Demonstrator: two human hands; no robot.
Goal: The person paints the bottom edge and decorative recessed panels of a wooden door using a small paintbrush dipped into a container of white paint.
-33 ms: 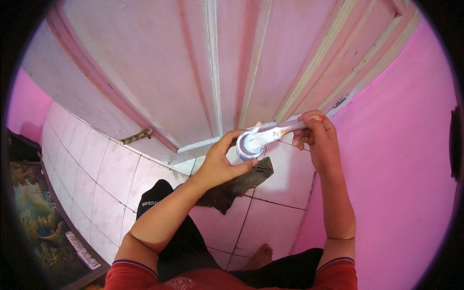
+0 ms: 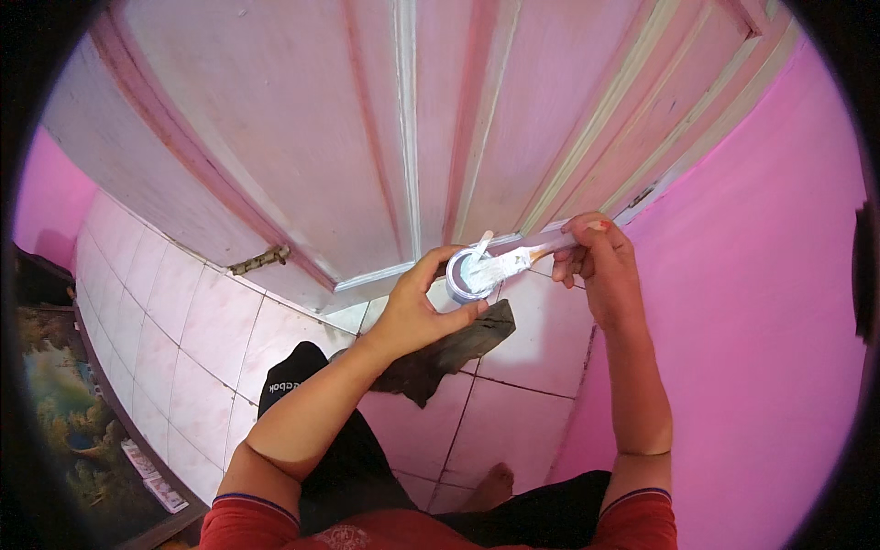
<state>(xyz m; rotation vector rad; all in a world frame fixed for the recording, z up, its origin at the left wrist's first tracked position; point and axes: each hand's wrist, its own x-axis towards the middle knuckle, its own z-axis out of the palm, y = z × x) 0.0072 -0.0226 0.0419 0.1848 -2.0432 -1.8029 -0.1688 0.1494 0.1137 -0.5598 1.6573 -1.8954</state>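
Note:
My left hand (image 2: 431, 302) is wrapped round a small open can (image 2: 465, 295) with white paint in it, thumb on the near side. A paintbrush (image 2: 541, 252) lies tilted across the can's mouth, its bristles (image 2: 500, 268) thickly coated in white. My right hand (image 2: 596, 252) pinches the brush by its handle, to the right of the can. A short whitish stick (image 2: 483, 243) pokes out over the can's far rim. Just beyond my hands stands a panelled door (image 2: 284, 128) in pinkish white, with whiter strips along its mouldings.
A dark, crumpled cloth (image 2: 449, 353) lies on the tiled floor (image 2: 513, 412) beneath the can. A metal door bolt (image 2: 259, 260) sticks out at the door's lower left. The pink wall (image 2: 742, 348) rises close on my right. A picture-topped surface (image 2: 78, 440) stands at the left.
Very little differs. The brush's bristles have dipped slightly left and down over the can's mouth, and the stick shows a little more plainly. Both hands keep their grips.

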